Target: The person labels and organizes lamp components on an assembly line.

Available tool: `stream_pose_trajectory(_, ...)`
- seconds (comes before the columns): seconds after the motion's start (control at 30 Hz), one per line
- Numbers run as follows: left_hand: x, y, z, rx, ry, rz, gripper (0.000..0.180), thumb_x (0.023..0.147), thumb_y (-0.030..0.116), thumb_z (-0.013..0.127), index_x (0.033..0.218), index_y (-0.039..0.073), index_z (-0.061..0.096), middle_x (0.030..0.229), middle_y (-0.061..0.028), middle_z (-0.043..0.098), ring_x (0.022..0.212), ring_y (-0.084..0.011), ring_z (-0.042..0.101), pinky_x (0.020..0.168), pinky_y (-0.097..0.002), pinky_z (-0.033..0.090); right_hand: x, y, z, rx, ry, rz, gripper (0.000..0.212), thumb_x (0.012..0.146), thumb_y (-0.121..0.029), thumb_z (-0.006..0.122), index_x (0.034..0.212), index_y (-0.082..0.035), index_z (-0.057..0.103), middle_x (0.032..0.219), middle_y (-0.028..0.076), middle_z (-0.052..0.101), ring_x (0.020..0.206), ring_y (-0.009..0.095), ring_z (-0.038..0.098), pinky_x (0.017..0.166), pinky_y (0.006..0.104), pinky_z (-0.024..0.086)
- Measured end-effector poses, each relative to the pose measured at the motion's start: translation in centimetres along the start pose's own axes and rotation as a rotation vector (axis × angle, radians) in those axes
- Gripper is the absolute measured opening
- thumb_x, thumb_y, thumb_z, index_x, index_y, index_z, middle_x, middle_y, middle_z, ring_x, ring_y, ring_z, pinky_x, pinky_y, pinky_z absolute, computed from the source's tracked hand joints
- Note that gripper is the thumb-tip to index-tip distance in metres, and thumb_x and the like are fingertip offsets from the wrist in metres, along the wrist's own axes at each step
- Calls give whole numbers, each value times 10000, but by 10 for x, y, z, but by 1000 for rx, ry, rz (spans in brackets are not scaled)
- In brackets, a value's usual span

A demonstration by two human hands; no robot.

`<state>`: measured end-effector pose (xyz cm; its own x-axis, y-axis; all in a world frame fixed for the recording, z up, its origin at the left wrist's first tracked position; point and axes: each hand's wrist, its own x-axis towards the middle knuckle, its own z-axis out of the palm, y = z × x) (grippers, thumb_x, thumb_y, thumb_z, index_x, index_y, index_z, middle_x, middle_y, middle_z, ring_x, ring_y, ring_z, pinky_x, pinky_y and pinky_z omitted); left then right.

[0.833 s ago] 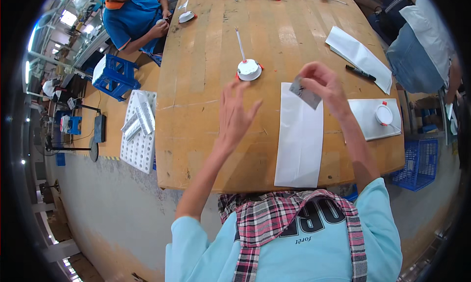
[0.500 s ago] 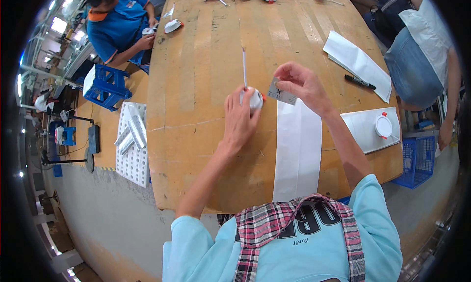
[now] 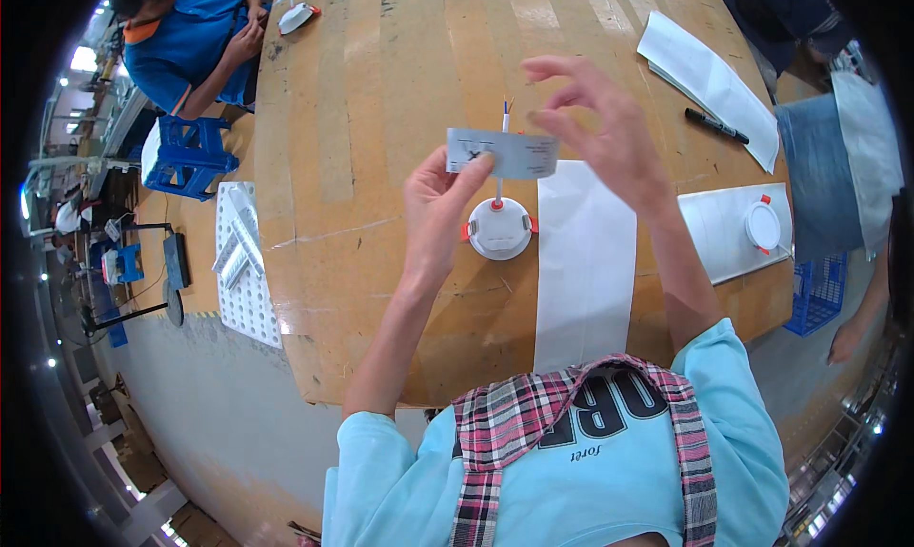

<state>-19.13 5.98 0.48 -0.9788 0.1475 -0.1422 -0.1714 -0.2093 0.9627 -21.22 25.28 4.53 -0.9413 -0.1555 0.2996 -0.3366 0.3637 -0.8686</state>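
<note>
My left hand (image 3: 436, 199) pinches a silver-grey printed label (image 3: 519, 155) between thumb and fingers, above the table. Just to the right, my right hand (image 3: 609, 133) is raised with its fingers apart and nothing in them, slightly blurred. A round white downlight (image 3: 500, 233) with red-tipped clips at its sides lies on the table below the label. Its white cable runs away from me, passes behind the label and ends in bare coloured wires. Beside the downlight lies a long white paper strip (image 3: 584, 290), partly under my right wrist.
Another downlight (image 3: 763, 225) rests on a white sheet (image 3: 714, 233) at the right. Folded white paper (image 3: 709, 85) and a black marker (image 3: 717, 125) lie beyond it. At the far left sits a co-worker (image 3: 195, 38) near a further downlight (image 3: 296, 18). A blue stool (image 3: 190, 157) stands beside the table.
The label has passed from my right hand to my left. My left hand has let go of the downlight, which now lies flat, and my right hand has opened and moved up.
</note>
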Motion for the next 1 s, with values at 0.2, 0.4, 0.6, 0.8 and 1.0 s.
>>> stream_pose_trajectory(0.2, -7, -6, -4, -164, -90, -15, 213, 870, 139, 684, 1028, -1, 655, 938, -56, 686, 889, -97, 613, 839, -286, 474, -27, 28, -14, 131, -76, 111, 407, 823, -241, 707, 1160, -40, 599, 1088, 44, 625, 921, 119, 589, 869, 285, 469)
stream_pose_trajectory(0.4, -10, -5, -4, -111, -87, -35, 250, 868, 183, 693, 1033, 1, 646, 923, -61, 681, 872, -96, 610, 832, -272, 475, -31, 30, -4, 500, -206, 499, 233, 842, -215, 712, 951, -20, 647, 860, 2, 629, 799, 67, 583, 742, 228, 464)
stream_pose_trajectory(0.6, 0, -11, -16, 115, 0, 19, 233, 908, 218, 637, 1013, 11, 662, 907, -43, 667, 878, -107, 598, 798, -278, 452, -24, 32, 3, 393, -131, 386, 160, 873, -166, 667, 890, -7, 655, 801, 15, 641, 759, 78, 590, 674, 226, 465)
stream_pose_trajectory(0.8, 6, 0, -17, 183, 50, 100, 155, 852, 138, 716, 896, 5, 651, 861, -20, 641, 821, -71, 580, 767, -237, 460, -23, 22, 7, 252, -40, 378, 164, 848, -145, 672, 874, 17, 663, 763, 24, 639, 731, 87, 585, 669, 233, 469)
stream_pose_trajectory(1.0, 13, 6, -23, 282, 40, 198, 299, 849, 163, 712, 1050, -11, 575, 1004, -92, 640, 921, -140, 602, 841, -287, 473, -26, 19, 6, 156, 47, 386, 174, 841, -148, 677, 867, 24, 684, 748, 30, 647, 704, 86, 582, 657, 231, 467)
